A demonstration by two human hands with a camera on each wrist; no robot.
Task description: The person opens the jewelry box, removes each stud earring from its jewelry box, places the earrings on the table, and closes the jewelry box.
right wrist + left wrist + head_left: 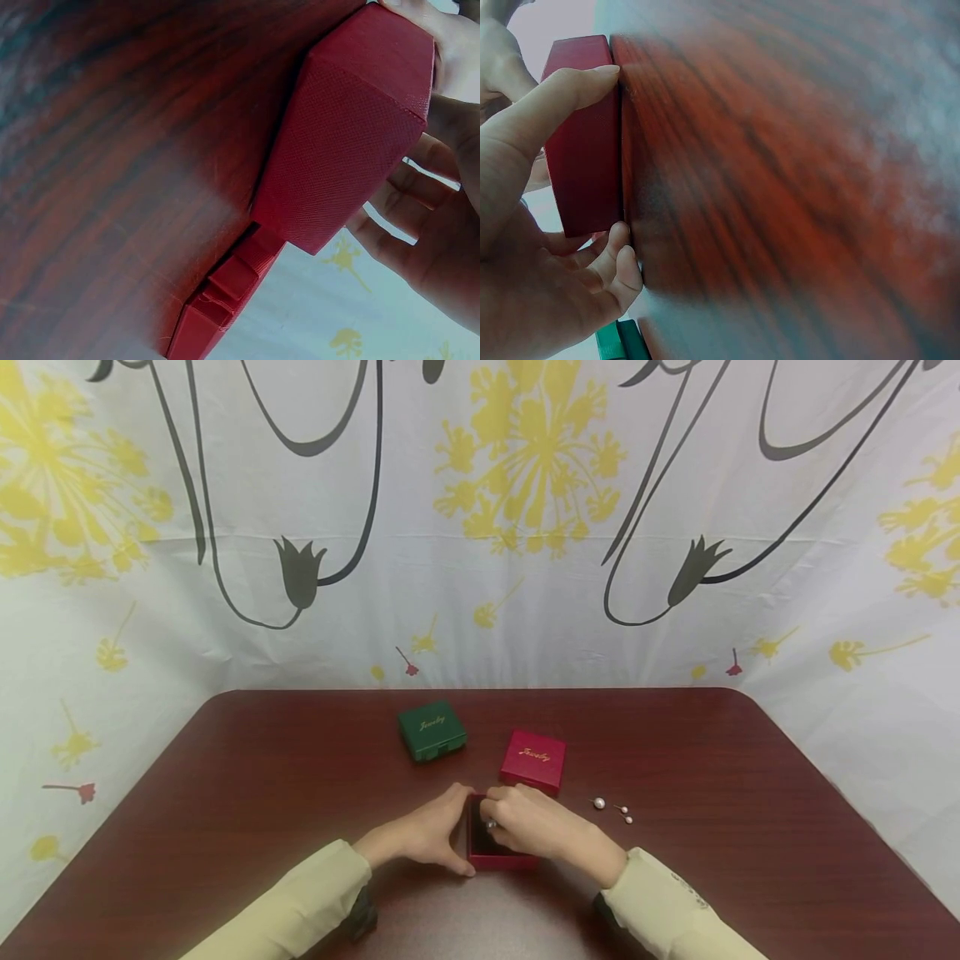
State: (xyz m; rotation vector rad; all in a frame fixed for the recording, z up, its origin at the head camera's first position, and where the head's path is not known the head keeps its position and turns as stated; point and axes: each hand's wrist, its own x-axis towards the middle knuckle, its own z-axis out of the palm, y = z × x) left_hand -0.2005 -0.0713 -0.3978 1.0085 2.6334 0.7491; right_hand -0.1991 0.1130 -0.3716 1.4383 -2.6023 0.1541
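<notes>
An open red jewelry box (504, 862) with a dark inside stands on the table in front of me. My left hand (426, 828) grips its left side, thumb at the near wall (585, 150) and fingers round the far corner. Over the box, my right hand (536, 820) reaches down with curled fingers. A small shiny piece of jewelry (491, 824) shows at its fingertips; its exact kind is too small to tell. In the right wrist view the box's outer wall (337, 150) hides those fingertips.
Behind the open box lies a red lid (534, 757) lettered "Jewelry". A closed green jewelry box (432, 731) sits farther back on the left. To the right are a larger pearl stud (599, 803) and two smaller pearl studs (624, 810). A patterned curtain (480, 610) hangs behind the table.
</notes>
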